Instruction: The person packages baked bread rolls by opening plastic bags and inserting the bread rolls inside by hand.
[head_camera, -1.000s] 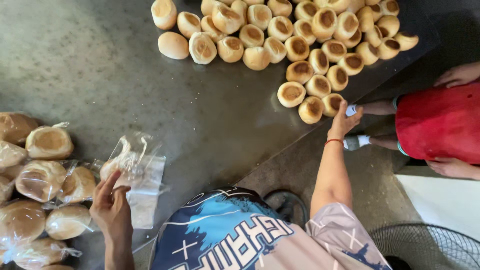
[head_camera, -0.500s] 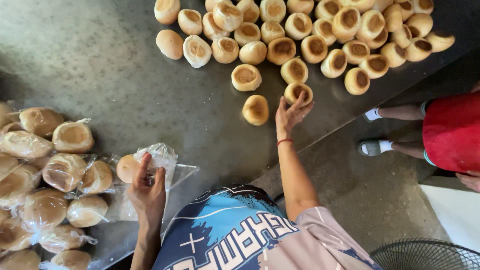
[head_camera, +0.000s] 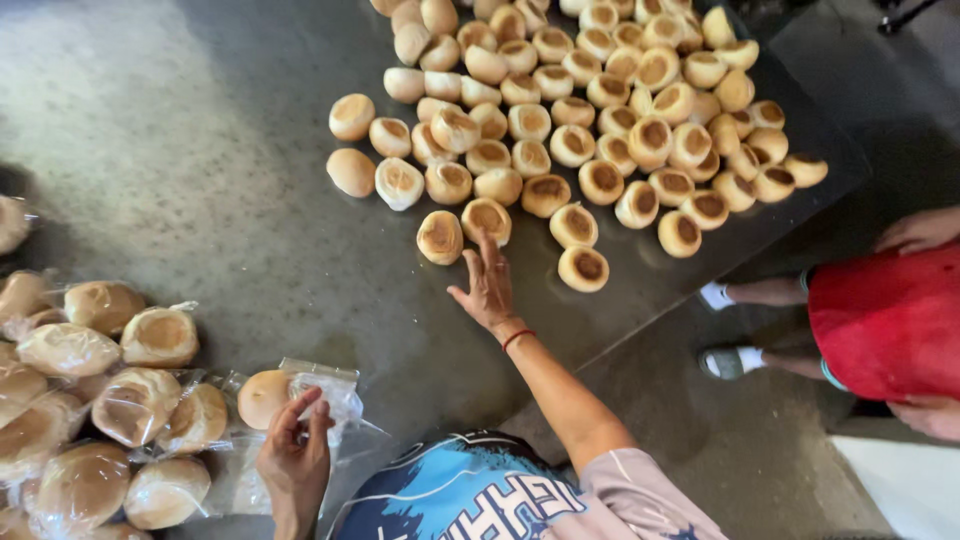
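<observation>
Right hand (head_camera: 490, 285): stretched forward over the counter (head_camera: 180, 170), palm down, fingers (head_camera: 470, 268) spread apart and holding nothing; a red cord sits round the wrist.
Nearest rolls: fingertips reach to just beside two round bread rolls, one (head_camera: 440, 236) at the left and one (head_camera: 487, 218) right ahead; I cannot tell whether a fingertip touches the second.
Loose heap of rolls (head_camera: 600, 110): many bare rolls spread over the far right part of the counter, most with a darker baked patch facing up.
Left hand (head_camera: 295, 455): at the near edge, fingers closed together on a clear plastic bag (head_camera: 325, 390).
Roll at bag (head_camera: 263, 398): one bare roll lies just left of the bag's mouth, touching the plastic.
Bagged rolls (head_camera: 100, 400): a pile of rolls wrapped in clear bags lies at the near left, close to the left hand.
Counter: grey, speckled metal surface carrying everything.
Another person (head_camera: 890, 320): stands at the right beyond the counter's edge, in a red garment, with white shoes on the floor.
</observation>
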